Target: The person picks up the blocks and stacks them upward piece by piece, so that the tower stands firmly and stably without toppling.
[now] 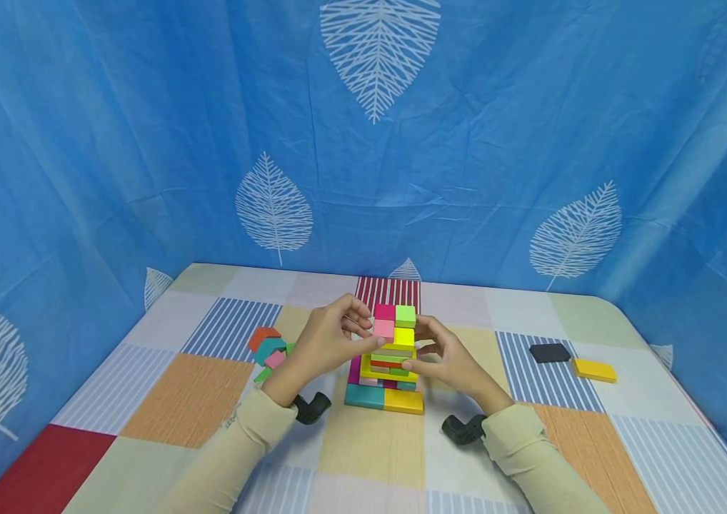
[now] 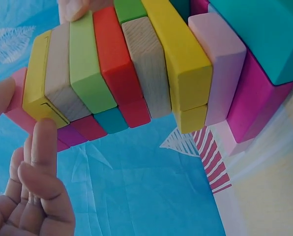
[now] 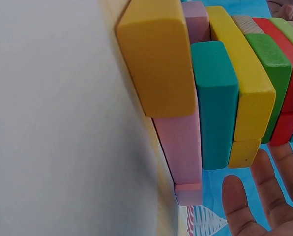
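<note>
Fingers [image 1: 373, 341] of both hands flank the block tower's [image 1: 386, 371] top, pinching a pink block [image 1: 383, 328].

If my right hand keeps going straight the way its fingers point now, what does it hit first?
Most likely the block tower: the right hand sits just beside it, fingers aimed at its upper layers near the yellow block. Whether they already touch is unclear.

Block tower [image 1: 386, 371] mid-table [image 1: 196, 400] – loose pile [image 1: 268, 348] left, 2 flat blocks [image 1: 572, 360] right, curtain [image 1: 466, 143] behind
</note>
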Demonstrator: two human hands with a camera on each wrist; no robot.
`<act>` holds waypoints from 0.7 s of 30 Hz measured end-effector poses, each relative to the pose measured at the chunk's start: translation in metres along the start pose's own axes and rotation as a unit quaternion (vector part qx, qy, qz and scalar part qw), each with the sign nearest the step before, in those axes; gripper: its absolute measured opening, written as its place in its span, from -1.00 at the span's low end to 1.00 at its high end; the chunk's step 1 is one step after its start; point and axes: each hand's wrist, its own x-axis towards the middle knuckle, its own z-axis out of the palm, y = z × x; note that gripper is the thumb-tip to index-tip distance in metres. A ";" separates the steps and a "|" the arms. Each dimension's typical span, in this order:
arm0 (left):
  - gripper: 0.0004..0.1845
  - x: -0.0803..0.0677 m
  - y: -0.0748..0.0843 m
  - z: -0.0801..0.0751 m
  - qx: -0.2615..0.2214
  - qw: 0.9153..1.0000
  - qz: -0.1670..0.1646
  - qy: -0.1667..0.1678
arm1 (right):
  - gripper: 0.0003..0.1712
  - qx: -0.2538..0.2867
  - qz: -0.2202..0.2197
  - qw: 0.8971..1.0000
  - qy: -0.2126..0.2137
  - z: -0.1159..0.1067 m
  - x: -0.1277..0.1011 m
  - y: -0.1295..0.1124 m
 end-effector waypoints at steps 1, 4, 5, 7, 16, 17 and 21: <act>-0.59 0.000 0.000 0.000 0.001 1.000 0.001 0.000 | -0.17 0.000 -0.001 1.000 0.000 0.000 0.000 0.000; -0.58 -0.001 -0.002 -0.004 0.008 1.000 0.005 -0.011 | -0.16 0.001 0.000 1.000 -0.002 0.000 0.000 -0.001; -0.58 -0.002 -0.003 -0.006 0.009 1.000 0.007 -0.019 | -0.16 0.001 0.001 1.000 -0.002 0.000 0.000 -0.001; -0.60 -0.004 -0.008 -0.012 0.013 0.999 0.009 -0.042 | -0.16 0.001 0.002 1.000 -0.001 0.000 0.000 -0.002; -0.79 -0.026 -0.041 -0.054 0.004 0.978 0.031 -0.204 | -0.16 -0.004 -0.002 1.000 -0.002 -0.001 0.001 -0.001; -0.78 -0.029 -0.045 -0.058 0.001 0.976 0.025 -0.216 | -0.16 -0.003 -0.003 1.000 -0.002 -0.001 0.000 -0.001; -0.82 -0.042 -0.056 -0.075 -0.006 0.967 -0.004 -0.253 | -0.16 -0.003 -0.002 1.000 -0.004 0.000 0.000 0.000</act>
